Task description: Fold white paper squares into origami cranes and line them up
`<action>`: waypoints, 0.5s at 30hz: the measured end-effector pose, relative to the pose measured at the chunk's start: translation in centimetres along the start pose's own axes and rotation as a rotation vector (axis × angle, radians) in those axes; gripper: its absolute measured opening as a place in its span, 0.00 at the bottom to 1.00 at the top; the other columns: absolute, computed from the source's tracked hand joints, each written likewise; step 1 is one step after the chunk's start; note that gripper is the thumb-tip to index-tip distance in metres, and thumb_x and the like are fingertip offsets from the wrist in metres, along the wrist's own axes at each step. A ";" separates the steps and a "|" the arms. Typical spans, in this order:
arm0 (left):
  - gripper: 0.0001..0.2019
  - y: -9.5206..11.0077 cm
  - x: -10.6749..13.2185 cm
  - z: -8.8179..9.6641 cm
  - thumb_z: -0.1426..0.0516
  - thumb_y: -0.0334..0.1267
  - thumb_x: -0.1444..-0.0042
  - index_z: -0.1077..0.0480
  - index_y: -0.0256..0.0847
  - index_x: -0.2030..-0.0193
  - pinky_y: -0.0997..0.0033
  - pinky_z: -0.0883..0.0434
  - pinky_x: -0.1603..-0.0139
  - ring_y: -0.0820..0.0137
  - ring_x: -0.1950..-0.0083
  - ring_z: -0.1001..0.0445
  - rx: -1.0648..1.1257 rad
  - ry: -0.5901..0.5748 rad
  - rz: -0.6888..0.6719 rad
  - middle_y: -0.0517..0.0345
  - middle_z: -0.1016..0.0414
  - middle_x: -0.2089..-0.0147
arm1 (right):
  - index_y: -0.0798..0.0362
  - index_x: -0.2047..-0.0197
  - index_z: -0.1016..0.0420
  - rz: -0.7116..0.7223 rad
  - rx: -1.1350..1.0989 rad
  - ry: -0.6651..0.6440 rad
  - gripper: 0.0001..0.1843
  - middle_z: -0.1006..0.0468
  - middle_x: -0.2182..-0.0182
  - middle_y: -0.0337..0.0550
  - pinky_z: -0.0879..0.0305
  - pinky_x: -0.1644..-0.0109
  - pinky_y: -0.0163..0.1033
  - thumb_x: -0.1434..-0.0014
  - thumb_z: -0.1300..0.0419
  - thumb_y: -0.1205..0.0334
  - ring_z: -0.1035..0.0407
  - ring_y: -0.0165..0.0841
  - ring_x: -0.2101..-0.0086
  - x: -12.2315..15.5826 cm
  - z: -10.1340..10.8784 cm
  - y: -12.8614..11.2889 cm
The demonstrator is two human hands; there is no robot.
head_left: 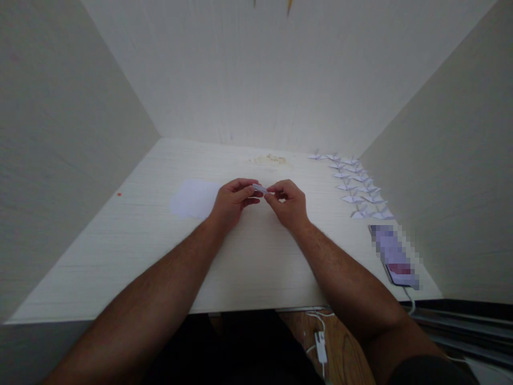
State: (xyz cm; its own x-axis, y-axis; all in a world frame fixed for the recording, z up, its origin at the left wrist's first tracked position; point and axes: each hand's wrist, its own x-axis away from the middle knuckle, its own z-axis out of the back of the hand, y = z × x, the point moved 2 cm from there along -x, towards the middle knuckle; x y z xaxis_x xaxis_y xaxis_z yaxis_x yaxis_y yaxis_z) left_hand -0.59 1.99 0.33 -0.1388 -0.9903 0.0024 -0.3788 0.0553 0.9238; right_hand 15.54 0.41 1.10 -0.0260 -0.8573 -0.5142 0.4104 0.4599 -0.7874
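Note:
Both my hands meet over the middle of the pale wooden desk (132, 251). My left hand (232, 202) and my right hand (287, 203) pinch a small folded piece of pale lilac paper (260, 189) between their fingertips, each closed on one end of it. The paper is held just above the desk top. A flat sheet of the same pale paper (194, 198) lies on the desk to the left of my left hand.
Several folded paper cranes (356, 184) stand in two rows along the right side of the desk. A phone (395, 256) with a white cable lies near the right front corner. Plain partition walls enclose the desk on three sides. A faint stain (270, 159) marks the far desk.

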 end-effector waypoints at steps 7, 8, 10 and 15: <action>0.11 0.0 0.0 -0.1 0.34 0.34 0.57 0.24 0.37 0.64 0.66 0.24 0.59 0.67 0.62 0.20 -0.012 0.067 -0.031 0.53 0.20 0.62 | 0.50 0.68 0.24 -0.073 0.015 0.035 0.06 0.23 0.70 0.40 0.31 0.65 0.39 0.46 0.35 0.58 0.31 0.30 0.71 0.1 0.0 0.3; 0.11 0.0 0.0 -0.1 0.34 0.34 0.57 0.24 0.37 0.64 0.65 0.24 0.59 0.67 0.62 0.20 -0.015 0.074 -0.031 0.53 0.20 0.61 | 0.50 0.67 0.24 -0.093 0.012 0.034 0.06 0.23 0.71 0.40 0.31 0.65 0.39 0.47 0.35 0.58 0.31 0.30 0.72 0.1 0.0 0.3; 0.12 0.0 -0.1 -0.1 0.34 0.35 0.57 0.24 0.37 0.63 0.64 0.24 0.58 0.66 0.62 0.20 -0.023 0.081 -0.028 0.52 0.20 0.61 | 0.51 0.67 0.24 -0.121 0.001 0.027 0.06 0.22 0.72 0.39 0.32 0.66 0.38 0.47 0.35 0.58 0.31 0.30 0.72 0.1 -0.1 0.3; 0.14 -0.2 -0.1 -0.1 0.33 0.34 0.59 0.24 0.36 0.62 0.62 0.24 0.56 0.66 0.62 0.20 -0.041 0.087 -0.034 0.52 0.19 0.63 | 0.51 0.67 0.23 -0.133 0.004 0.028 0.05 0.22 0.73 0.39 0.32 0.66 0.37 0.47 0.35 0.59 0.30 0.29 0.73 0.1 -0.2 0.2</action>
State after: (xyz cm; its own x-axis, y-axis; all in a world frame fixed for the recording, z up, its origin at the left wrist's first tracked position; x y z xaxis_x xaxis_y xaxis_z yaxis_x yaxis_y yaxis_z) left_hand -0.41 2.03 0.20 -0.0459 -0.9989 0.0022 -0.3438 0.0178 0.9389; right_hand 15.46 0.43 0.83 -0.1058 -0.9036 -0.4151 0.4058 0.3419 -0.8476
